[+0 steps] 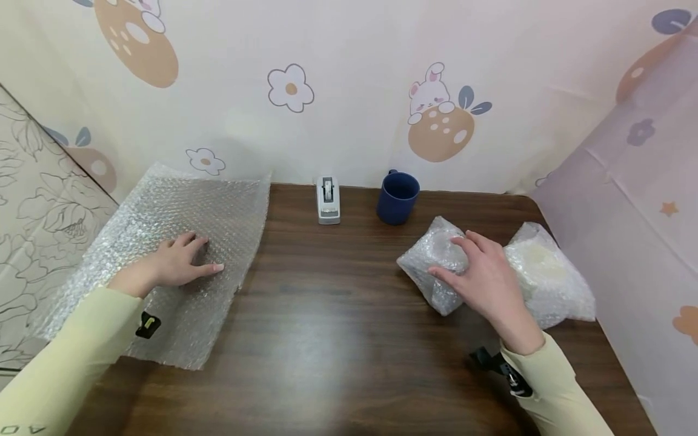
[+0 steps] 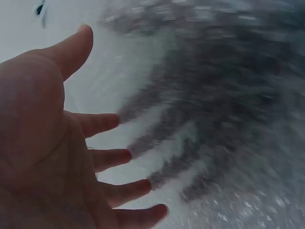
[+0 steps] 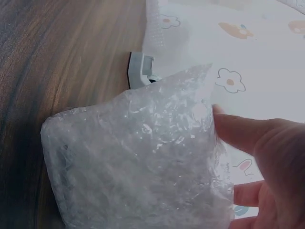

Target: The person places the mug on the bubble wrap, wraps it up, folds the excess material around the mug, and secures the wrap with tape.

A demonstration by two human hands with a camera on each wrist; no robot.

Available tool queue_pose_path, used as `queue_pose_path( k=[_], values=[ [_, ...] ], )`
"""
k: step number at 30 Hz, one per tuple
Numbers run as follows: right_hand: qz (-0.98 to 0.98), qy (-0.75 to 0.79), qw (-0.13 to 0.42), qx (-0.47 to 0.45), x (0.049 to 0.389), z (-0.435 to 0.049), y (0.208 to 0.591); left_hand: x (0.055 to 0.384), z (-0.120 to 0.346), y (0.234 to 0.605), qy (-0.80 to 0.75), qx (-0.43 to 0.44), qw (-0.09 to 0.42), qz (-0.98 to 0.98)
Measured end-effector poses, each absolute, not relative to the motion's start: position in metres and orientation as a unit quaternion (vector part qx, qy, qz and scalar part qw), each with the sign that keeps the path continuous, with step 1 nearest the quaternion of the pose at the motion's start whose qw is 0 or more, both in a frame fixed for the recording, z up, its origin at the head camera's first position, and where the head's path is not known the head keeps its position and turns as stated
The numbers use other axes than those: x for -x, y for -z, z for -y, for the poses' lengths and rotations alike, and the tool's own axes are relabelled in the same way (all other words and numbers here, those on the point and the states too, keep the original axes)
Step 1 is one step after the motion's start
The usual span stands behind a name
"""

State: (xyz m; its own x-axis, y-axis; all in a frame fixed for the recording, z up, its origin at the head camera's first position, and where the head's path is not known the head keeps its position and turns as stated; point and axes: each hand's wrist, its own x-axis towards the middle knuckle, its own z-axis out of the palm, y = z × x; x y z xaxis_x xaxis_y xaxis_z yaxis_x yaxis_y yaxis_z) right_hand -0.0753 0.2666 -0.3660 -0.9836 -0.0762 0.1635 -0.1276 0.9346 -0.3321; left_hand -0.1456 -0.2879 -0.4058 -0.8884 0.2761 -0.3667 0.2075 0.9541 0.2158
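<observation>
On the left lies a sheet of bubble wrap [image 1: 218,206], and my left hand [image 1: 177,260] rests over it with fingers spread. The left wrist view shows this hand [image 2: 43,129] with straight fingers at the blurred bubble wrap [image 2: 238,143]. At the right, my right hand [image 1: 485,272] holds a bubble-wrapped package [image 1: 433,257] between thumb and fingers. In the right wrist view the thumb [image 3: 238,126] lies along the edge of this package [image 3: 143,152]. What is inside the wrap cannot be made out.
A second bubble-wrapped package [image 1: 551,278] sits beside the right hand. Toward the back of the brown wooden table [image 1: 305,339] stand a white tape dispenser [image 1: 328,200] and a dark blue mug [image 1: 398,197]. A patterned curtain [image 1: 349,121] hangs behind.
</observation>
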Motion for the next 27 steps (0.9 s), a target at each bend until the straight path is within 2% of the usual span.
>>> queue_pose_path(
  k=[5, 10, 16, 21, 27],
  values=[
    [0.967, -0.193, 0.143, -0.084, 0.069, -0.263, 0.365, 0.135, 0.285, 0.406, -0.057, -0.143, 0.189, -0.97],
    [0.931, -0.222, 0.24, -0.162, 0.062, -0.255, 0.367, 0.127, 0.268, 0.396, -0.029, -0.182, 0.216, -0.959],
    [0.883, -0.266, 0.294, -0.251, 0.053, -0.236, 0.368, 0.12, 0.242, 0.388, -0.002, -0.216, 0.234, -0.948],
    [0.86, -0.294, 0.284, -0.306, 0.047, -0.219, 0.377, 0.114, 0.223, 0.39, 0.007, -0.244, 0.233, -0.941],
    [0.884, -0.265, 0.188, -0.337, 0.043, -0.21, 0.393, 0.109, 0.198, 0.401, -0.005, -0.274, 0.19, -0.943]
  ],
)
